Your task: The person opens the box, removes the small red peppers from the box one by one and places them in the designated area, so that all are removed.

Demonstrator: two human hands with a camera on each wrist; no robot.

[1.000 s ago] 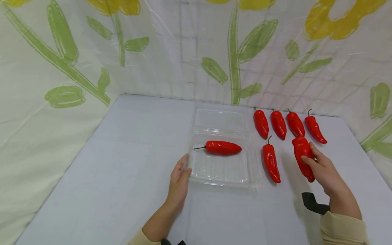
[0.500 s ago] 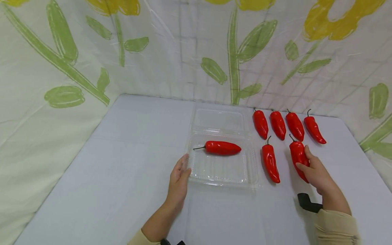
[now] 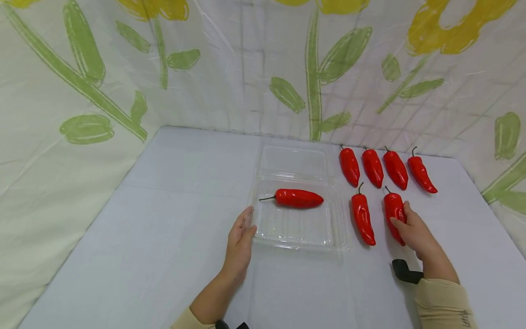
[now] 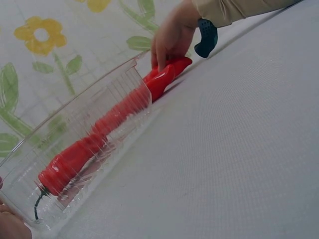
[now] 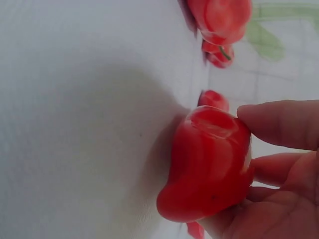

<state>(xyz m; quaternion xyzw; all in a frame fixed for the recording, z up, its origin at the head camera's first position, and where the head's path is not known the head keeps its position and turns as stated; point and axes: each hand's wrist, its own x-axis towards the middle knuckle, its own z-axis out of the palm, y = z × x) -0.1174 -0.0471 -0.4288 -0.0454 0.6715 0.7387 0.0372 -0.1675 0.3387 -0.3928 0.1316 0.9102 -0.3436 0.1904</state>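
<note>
My left hand (image 3: 240,242) grips the left wall of an open clear plastic clamshell box (image 3: 296,230), thumb at the near corner. One red chili pepper (image 3: 299,198) lies crosswise in the box's base, its stem to the left. With the right hand (image 3: 417,230) I hold another red chili pepper (image 3: 393,208) between thumb and fingers, stem pointing away from me. Seen from the right wrist, the held pepper's rounded tip (image 5: 209,169) faces the camera, close over the table. A loose red chili pepper (image 3: 363,219) lies between it and the box.
Several more red chili peppers (image 3: 372,168) line the table's back edge on the right. The box's lid (image 3: 295,160) lies folded back toward the flowered curtain (image 3: 230,82). A pale cloth covers the table (image 3: 164,205).
My right hand has carried its pepper left and slightly down toward the loose pepper beside the box. The left hand and the box have stayed in place.
</note>
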